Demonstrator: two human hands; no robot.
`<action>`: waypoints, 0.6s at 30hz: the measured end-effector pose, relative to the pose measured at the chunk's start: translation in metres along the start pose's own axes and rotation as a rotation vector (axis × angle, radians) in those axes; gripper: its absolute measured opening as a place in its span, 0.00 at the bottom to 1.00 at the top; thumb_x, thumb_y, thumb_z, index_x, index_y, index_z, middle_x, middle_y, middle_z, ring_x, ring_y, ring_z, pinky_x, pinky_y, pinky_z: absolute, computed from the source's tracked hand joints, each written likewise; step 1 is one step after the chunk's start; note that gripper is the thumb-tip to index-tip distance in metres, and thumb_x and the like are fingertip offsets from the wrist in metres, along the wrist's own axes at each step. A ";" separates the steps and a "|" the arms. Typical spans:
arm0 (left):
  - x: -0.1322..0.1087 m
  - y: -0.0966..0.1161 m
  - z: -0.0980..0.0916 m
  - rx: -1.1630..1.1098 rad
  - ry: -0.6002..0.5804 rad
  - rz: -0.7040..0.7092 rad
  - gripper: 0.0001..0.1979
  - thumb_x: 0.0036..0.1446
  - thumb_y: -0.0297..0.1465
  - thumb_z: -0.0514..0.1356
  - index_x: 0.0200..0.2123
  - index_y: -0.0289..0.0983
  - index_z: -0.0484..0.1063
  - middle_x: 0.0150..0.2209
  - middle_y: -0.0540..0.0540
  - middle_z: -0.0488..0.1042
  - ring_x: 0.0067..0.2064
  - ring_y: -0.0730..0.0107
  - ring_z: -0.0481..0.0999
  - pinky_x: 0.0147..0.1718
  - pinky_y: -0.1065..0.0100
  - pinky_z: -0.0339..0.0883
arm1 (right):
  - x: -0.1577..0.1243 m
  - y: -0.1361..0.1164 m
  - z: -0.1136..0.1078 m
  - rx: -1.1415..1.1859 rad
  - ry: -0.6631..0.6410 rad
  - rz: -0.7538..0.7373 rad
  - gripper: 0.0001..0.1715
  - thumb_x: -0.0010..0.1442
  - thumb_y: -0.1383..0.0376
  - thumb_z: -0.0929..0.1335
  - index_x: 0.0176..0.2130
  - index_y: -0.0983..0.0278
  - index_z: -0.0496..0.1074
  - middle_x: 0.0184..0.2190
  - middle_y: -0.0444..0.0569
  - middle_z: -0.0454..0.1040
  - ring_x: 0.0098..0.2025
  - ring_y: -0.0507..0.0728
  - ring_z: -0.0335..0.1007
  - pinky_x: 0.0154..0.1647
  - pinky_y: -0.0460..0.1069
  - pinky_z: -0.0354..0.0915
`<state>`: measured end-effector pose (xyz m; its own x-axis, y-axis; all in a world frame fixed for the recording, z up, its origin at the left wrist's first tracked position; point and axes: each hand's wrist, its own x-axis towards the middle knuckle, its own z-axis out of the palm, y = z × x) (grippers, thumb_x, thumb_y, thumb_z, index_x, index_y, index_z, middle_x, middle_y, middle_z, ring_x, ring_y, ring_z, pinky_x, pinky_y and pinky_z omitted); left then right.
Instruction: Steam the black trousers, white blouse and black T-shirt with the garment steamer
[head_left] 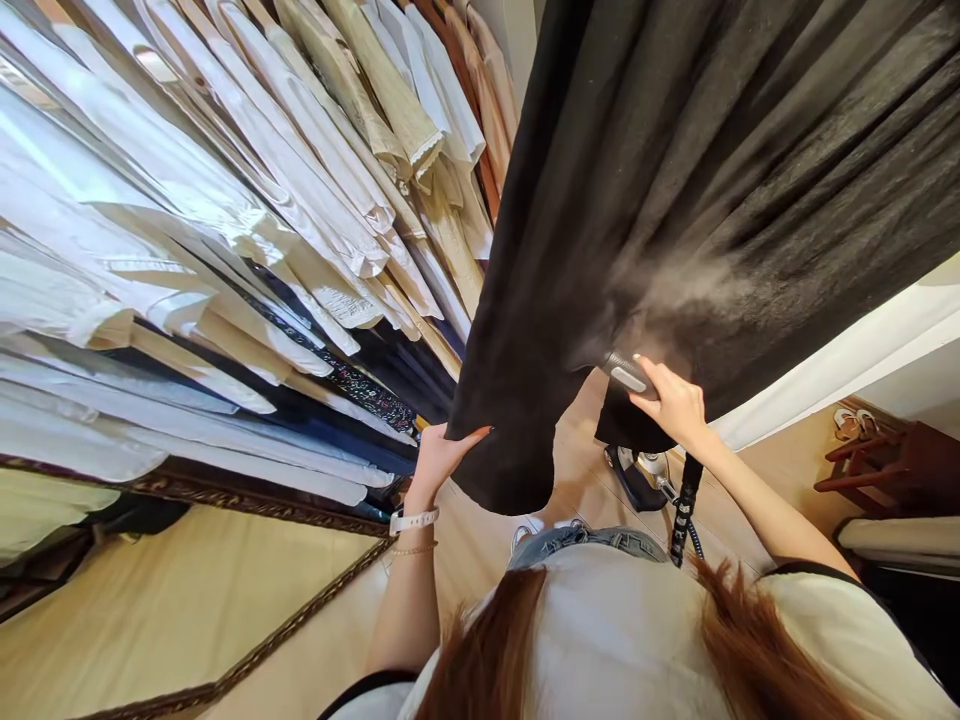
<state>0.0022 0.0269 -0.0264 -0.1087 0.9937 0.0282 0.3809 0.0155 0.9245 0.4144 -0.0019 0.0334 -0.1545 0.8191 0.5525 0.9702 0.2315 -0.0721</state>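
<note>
Steaming appears to be the step in hand: a black garment (pixel 615 180) is being suspended from somewhere above the view, and white steam (pixel 682 285) is being spread across its lower part. The steamer (pixel 627 376) is being gripped by the right hand (pixel 673 402) near the garment's lower edge, just beside a gap through which the floor (pixel 581 482) is being shown; whether the cloth is being touched by its head cannot be told. The garment's left edge is being pinched near the lower left corner by the left hand (pixel 444 460), the thumb being laid over the front. The two hands are being held apart, each closed on its own thing.

A next pass would seem to be calling for the edge to be drawn taut and for the left fingers to be held clear of the steam.

No open container is being shown. Below the garment, a base (pixel 636 484) is being seen on the floor beside a dark hose (pixel 683 512); whether water is being held inside cannot be told. At left, clothes (pixel 300 180) are being hung in a dense row, beyond a carved frame's (pixel 195 485) upper edge.
</note>
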 end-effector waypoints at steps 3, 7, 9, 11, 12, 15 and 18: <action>0.002 0.000 0.000 -0.005 0.008 -0.021 0.25 0.37 0.47 0.75 0.16 0.33 0.70 0.18 0.50 0.66 0.23 0.73 0.62 0.21 0.71 0.53 | -0.001 -0.003 0.009 -0.045 -0.079 -0.094 0.30 0.66 0.56 0.69 0.64 0.63 0.68 0.39 0.50 0.80 0.40 0.58 0.78 0.35 0.48 0.68; 0.003 0.002 0.001 -0.042 0.001 -0.037 0.24 0.36 0.46 0.75 0.17 0.33 0.71 0.18 0.50 0.66 0.23 0.72 0.63 0.21 0.71 0.53 | -0.001 0.006 0.012 -0.035 -0.048 -0.120 0.28 0.67 0.56 0.68 0.62 0.65 0.68 0.42 0.54 0.80 0.42 0.60 0.79 0.39 0.50 0.72; 0.005 0.003 0.000 -0.057 0.019 -0.033 0.23 0.36 0.46 0.75 0.18 0.33 0.72 0.19 0.50 0.66 0.23 0.72 0.64 0.21 0.71 0.53 | -0.007 0.015 0.008 0.011 0.047 -0.062 0.26 0.66 0.54 0.68 0.57 0.67 0.70 0.43 0.58 0.79 0.43 0.61 0.80 0.40 0.52 0.73; 0.009 0.003 0.001 -0.073 0.069 -0.027 0.24 0.36 0.46 0.75 0.18 0.33 0.72 0.19 0.50 0.66 0.23 0.72 0.63 0.20 0.71 0.53 | -0.020 0.022 -0.001 0.045 0.164 0.036 0.28 0.63 0.49 0.69 0.51 0.68 0.71 0.42 0.60 0.79 0.39 0.63 0.80 0.37 0.54 0.74; 0.012 0.003 0.002 -0.083 0.094 -0.025 0.24 0.35 0.46 0.75 0.19 0.33 0.72 0.19 0.50 0.66 0.23 0.72 0.64 0.20 0.71 0.54 | -0.028 0.024 -0.008 0.057 0.214 0.099 0.30 0.60 0.46 0.71 0.49 0.67 0.70 0.40 0.60 0.79 0.37 0.63 0.80 0.35 0.55 0.74; 0.022 -0.003 0.009 -0.119 0.095 -0.018 0.23 0.36 0.46 0.75 0.20 0.33 0.73 0.20 0.48 0.69 0.25 0.70 0.67 0.21 0.71 0.57 | -0.056 0.021 -0.036 0.110 0.371 0.362 0.37 0.49 0.41 0.75 0.45 0.63 0.67 0.38 0.56 0.77 0.34 0.64 0.79 0.32 0.56 0.75; 0.036 -0.012 0.023 -0.128 0.006 -0.018 0.22 0.36 0.46 0.75 0.21 0.32 0.75 0.21 0.48 0.71 0.26 0.68 0.69 0.23 0.70 0.61 | -0.078 0.007 -0.071 0.167 0.603 0.646 0.38 0.43 0.44 0.78 0.43 0.60 0.63 0.37 0.50 0.74 0.34 0.62 0.79 0.32 0.56 0.74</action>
<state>0.0154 0.0650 -0.0450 -0.1199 0.9927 0.0131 0.2590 0.0186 0.9657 0.4466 -0.1015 0.0484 0.5816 0.4125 0.7011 0.7869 -0.0668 -0.6134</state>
